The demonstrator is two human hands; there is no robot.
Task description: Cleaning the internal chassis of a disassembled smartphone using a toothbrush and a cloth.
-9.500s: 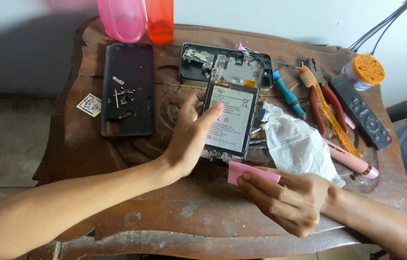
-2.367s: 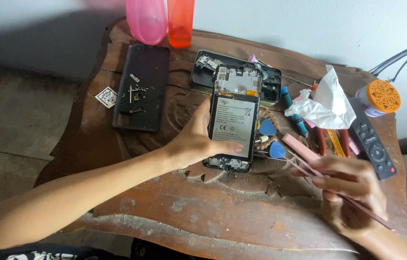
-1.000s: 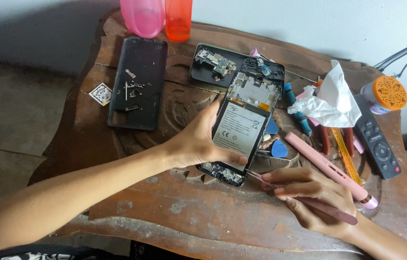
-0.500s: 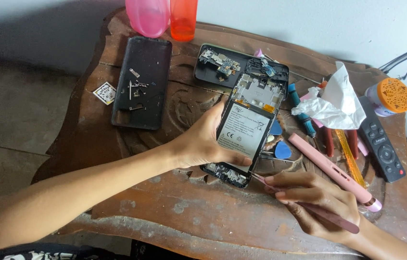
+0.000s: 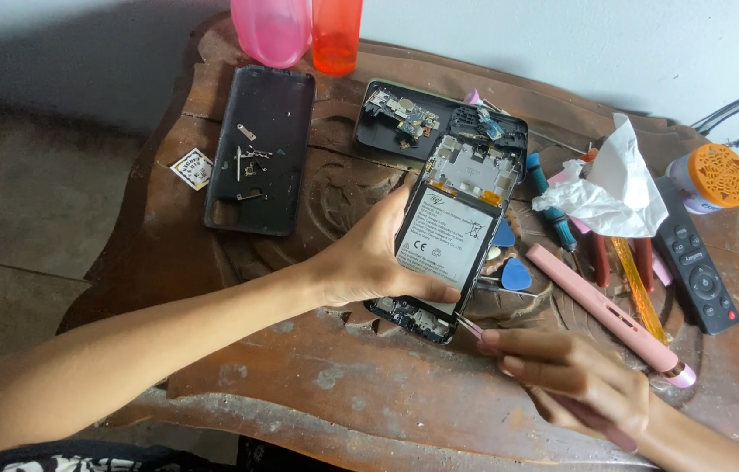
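Note:
An opened smartphone (image 5: 452,232) lies on the carved wooden table (image 5: 300,385), its back off, white battery and circuit boards showing. My left hand (image 5: 369,258) grips its left edge, thumb resting on the battery's lower corner. My right hand (image 5: 570,376) holds thin metal tweezers (image 5: 471,327), whose tips touch the phone's lower right corner near the bottom board.
A black back cover (image 5: 260,149) with small screws and metal parts lies at the left, a second dark tray (image 5: 400,118) with a board behind the phone. Pink bottle (image 5: 272,28) and orange bottle (image 5: 336,33) stand at the back. Crumpled tissue (image 5: 610,188), pink tool (image 5: 601,301), screwdrivers, blue picks, remote (image 5: 693,271) crowd the right.
My right hand swapped a pink item for tweezers and moved in to the phone's lower right corner. My left hand keeps its grip; the phone has tilted slightly.

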